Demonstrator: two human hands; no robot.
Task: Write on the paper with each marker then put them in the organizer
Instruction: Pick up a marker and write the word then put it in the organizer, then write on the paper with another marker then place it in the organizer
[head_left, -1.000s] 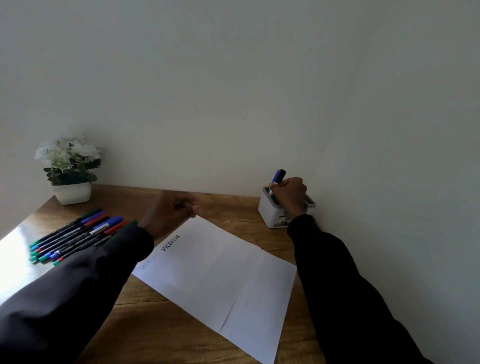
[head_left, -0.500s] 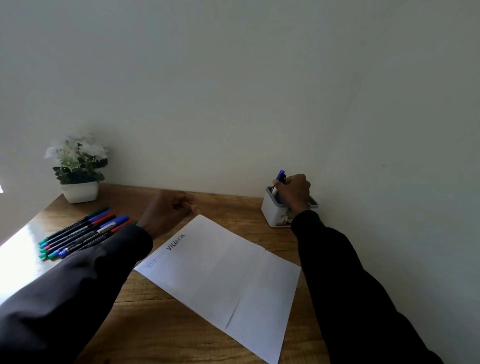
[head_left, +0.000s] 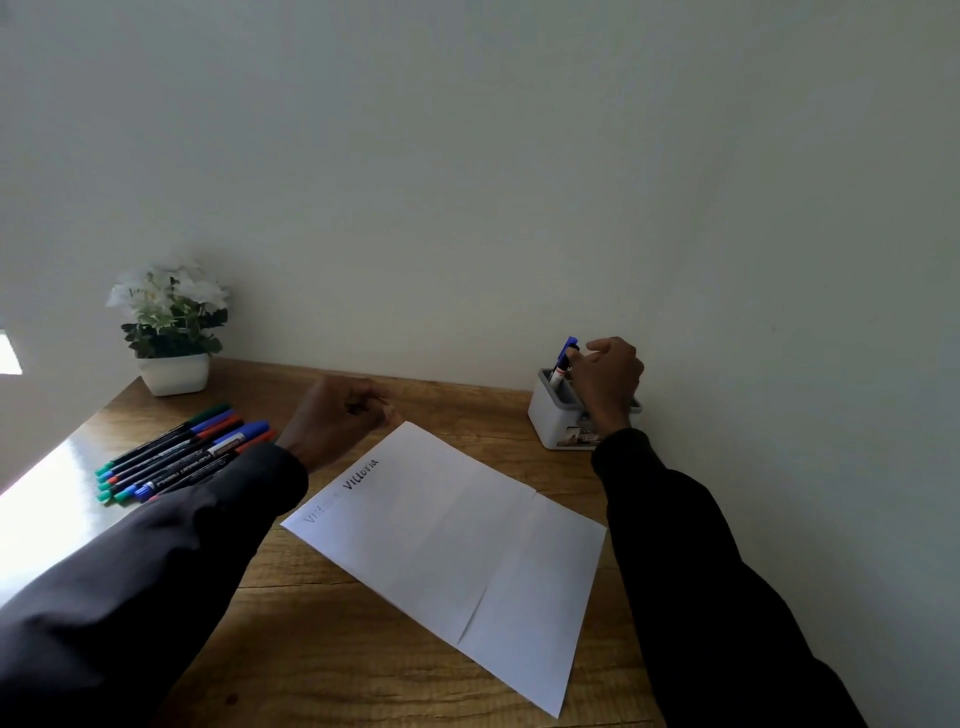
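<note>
A: Right hand over organizer, fingers loosely curled on blue-capped marker, which stands nearly upright inside.

B: The rest?

A: Marker row lies on desk just left of left hand (loose fist, empty). Left nearer.

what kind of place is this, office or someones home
Probably a small home desk or study corner, though I can't be sure. A wooden desk sits against plain walls, with a potted plant, a row of markers, a sheet of paper and a small organizer.
</note>
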